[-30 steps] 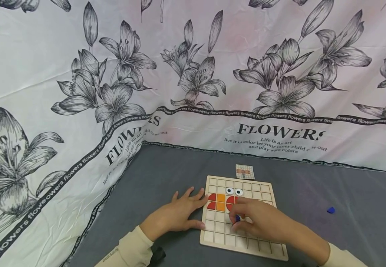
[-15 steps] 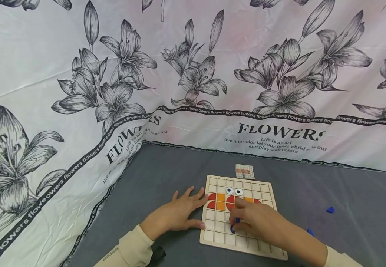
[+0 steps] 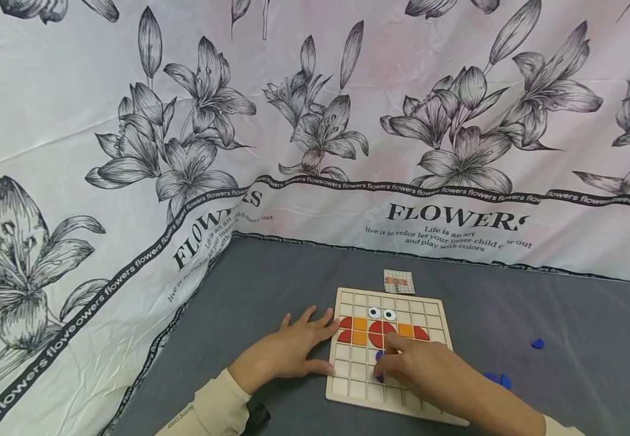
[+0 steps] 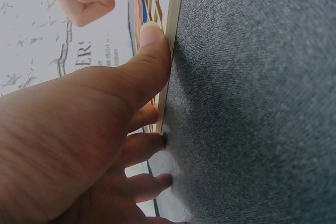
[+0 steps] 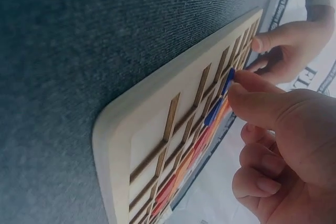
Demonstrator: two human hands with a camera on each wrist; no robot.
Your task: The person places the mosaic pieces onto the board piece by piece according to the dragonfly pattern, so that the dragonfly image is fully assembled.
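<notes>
A wooden grid board [image 3: 342, 387] lies on the grey cloth. My left hand [image 3: 287, 348] rests at its left edge, fingers spread, with the thumb [image 4: 152, 38] touching the rim. Over the middle columns, my right hand [image 3: 426, 366] pinches a small blue tile [image 5: 228, 81] between thumb and index finger, low at the board; its other fingers are curled. Another blue tile [image 5: 212, 115] sits in the grid beside it, below the red tiles [image 3: 382, 334]. Orange tiles [image 3: 360, 330] and two white eye tiles [image 3: 374, 313] also lie in the grid. My right hand hides some cells.
A small pattern card [image 3: 399, 281] lies behind the board. Loose blue pieces lie on the cloth to the right, one [image 3: 537, 344] farther off and others [image 3: 505, 381] near my right forearm. A flower-printed curtain [image 3: 315, 206] borders the table.
My right hand has shifted slightly down the board with the blue tile, uncovering red and orange tiles on the right. More loose blue pieces show beside the forearm. My left hand stays put.
</notes>
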